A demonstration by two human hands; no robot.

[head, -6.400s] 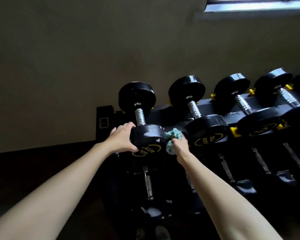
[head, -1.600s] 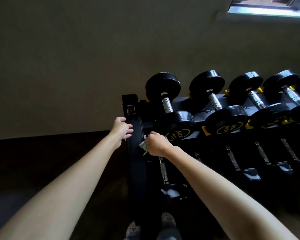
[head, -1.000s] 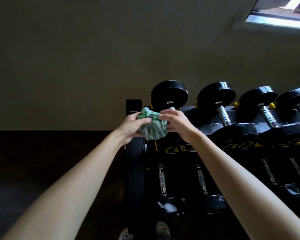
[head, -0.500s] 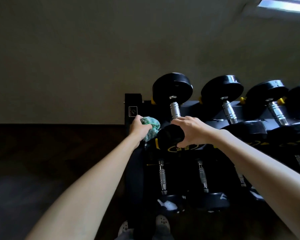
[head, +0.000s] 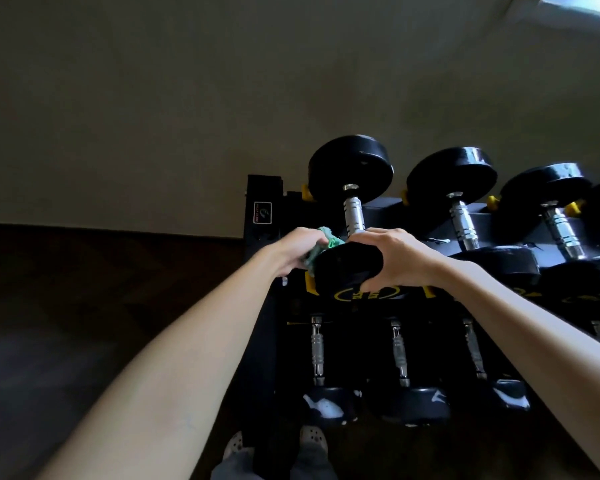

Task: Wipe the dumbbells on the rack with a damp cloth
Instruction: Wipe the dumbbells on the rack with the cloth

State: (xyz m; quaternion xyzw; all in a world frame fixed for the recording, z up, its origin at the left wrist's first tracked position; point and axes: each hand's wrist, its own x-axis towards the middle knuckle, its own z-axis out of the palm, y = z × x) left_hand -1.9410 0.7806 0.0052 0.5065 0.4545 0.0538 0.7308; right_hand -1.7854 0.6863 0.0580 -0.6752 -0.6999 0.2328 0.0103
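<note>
Rack (head: 262, 195): L hand (head: 291, 251) presses cloth (head: 329, 239) to dumbbell (head: 347, 268).

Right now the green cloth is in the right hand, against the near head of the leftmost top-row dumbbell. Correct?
Not quite. The green cloth is in the left hand, not the right. It is against the near head of the leftmost top-row dumbbell. The right hand grips that head from the other side. The head view shows it.

cloth (head: 327, 241) is showing green; dumbbell (head: 343, 268) is showing black heads (head: 350, 161), yellow logo (head: 365, 294), chrome handle (head: 354, 216); rack (head: 262, 194) is showing black, yellow stops (head: 306, 192).
</note>
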